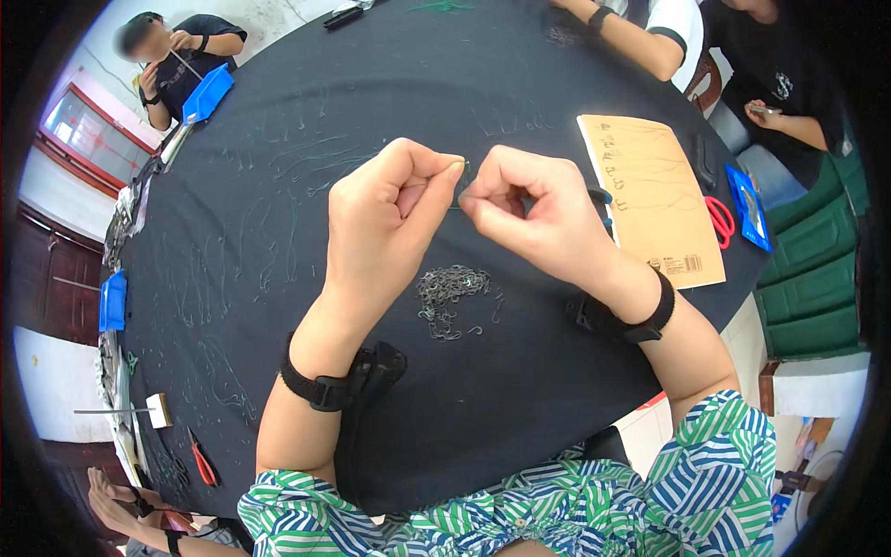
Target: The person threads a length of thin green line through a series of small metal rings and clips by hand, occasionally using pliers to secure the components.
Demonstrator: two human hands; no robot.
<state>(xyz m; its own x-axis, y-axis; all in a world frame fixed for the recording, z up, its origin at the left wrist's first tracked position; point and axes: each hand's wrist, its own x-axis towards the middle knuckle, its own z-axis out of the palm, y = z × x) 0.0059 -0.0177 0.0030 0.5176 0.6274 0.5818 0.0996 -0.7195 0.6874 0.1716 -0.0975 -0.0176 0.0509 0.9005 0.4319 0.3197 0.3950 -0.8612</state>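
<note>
Both hands are raised over a dark cloth-covered table, their fingertips close together but apart. My left hand is closed in a pinch, thumb against forefinger, with a tiny greenish bit showing at the tips. My right hand is pinched too, its fingers curled; whatever it holds is too fine to make out. Just below them lies a loose pile of small dark metal fish hooks, a few scattered at its edge. A blue-handled tool is partly hidden behind my right hand.
At right lie a tan notebook bearing hooked lines, red-handled scissors and a blue packet. Thin green lines spread across the left. Red-handled pliers lie near-left; blue trays edge the table. Other people sit around it.
</note>
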